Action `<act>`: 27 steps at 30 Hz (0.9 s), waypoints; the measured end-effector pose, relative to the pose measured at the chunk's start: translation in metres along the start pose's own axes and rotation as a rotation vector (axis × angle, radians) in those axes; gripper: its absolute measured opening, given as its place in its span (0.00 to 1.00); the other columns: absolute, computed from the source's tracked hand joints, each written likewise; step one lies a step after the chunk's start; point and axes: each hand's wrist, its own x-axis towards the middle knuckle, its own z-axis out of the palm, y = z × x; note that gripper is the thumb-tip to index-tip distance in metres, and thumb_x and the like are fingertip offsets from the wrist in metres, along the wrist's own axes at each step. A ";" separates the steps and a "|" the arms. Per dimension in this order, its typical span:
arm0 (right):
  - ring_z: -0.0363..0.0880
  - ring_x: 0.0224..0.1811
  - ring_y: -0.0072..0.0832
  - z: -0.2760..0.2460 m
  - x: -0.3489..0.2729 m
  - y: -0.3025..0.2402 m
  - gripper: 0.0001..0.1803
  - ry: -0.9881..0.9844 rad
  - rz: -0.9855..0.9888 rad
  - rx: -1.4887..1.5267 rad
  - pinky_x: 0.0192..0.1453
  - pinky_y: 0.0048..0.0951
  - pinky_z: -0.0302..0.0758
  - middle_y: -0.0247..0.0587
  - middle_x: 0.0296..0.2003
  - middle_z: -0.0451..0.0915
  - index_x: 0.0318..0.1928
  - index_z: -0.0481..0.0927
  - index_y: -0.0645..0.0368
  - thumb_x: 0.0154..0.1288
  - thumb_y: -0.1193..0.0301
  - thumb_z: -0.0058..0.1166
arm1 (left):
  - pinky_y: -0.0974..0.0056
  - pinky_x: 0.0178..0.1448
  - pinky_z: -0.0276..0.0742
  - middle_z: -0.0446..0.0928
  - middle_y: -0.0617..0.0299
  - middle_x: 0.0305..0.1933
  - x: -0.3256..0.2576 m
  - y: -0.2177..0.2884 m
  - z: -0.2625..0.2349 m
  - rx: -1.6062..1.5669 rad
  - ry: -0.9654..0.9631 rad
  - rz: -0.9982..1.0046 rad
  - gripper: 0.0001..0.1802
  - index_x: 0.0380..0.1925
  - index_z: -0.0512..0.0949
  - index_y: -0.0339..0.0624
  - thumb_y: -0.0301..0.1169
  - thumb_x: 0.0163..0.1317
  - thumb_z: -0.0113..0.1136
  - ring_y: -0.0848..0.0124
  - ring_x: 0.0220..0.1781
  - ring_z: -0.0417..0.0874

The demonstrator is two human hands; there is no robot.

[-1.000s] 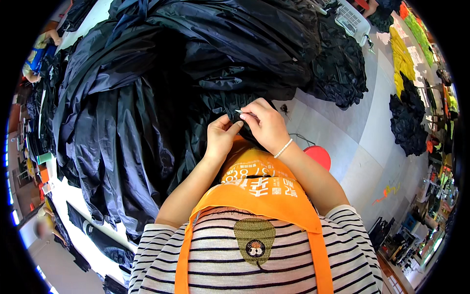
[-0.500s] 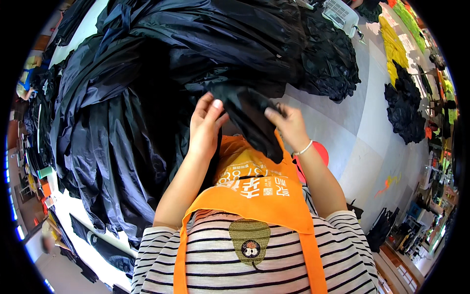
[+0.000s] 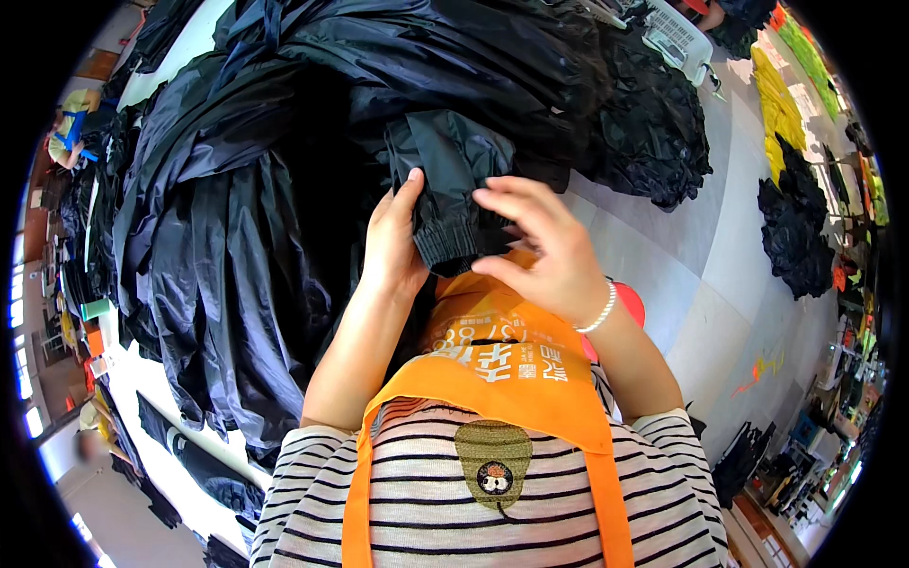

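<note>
In front of my apron, a shiny black fabric piece with a gathered elastic cuff (image 3: 447, 244) hangs spread out. My left hand (image 3: 398, 241) grips its left side, the thumb lying on top and the other fingers hidden behind the cloth. At the cuff's right side is my right hand (image 3: 551, 248), slightly blurred, thumb and fingers apart. Its fingertips are by the cloth; whether they touch it I cannot tell. Beyond both hands the piece meets a large heap of black fabric (image 3: 218, 237), and their boundary is hard to make out.
Another crumpled black pile (image 3: 649, 123) lies on the grey floor (image 3: 653, 246) to the right. A white plastic basket (image 3: 677, 38) stands behind it. Further right are yellow cloth (image 3: 778, 99) and more black cloth (image 3: 793, 222). Someone in blue (image 3: 71, 128) is at the far left.
The black piece has been turned and spread, so its gathered cuff now faces me. My right hand has moved left and its fingers have spread; my left hand keeps its grip.
</note>
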 end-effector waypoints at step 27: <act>0.62 0.23 0.08 -0.022 0.086 0.045 0.10 0.416 -0.014 0.158 0.29 0.12 0.62 0.26 0.30 0.78 0.41 0.80 0.60 0.59 0.73 0.64 | 0.62 0.60 0.75 0.81 0.52 0.47 0.020 0.056 -0.020 -0.023 -0.149 0.264 0.24 0.47 0.76 0.27 0.14 0.50 0.38 0.63 0.50 0.82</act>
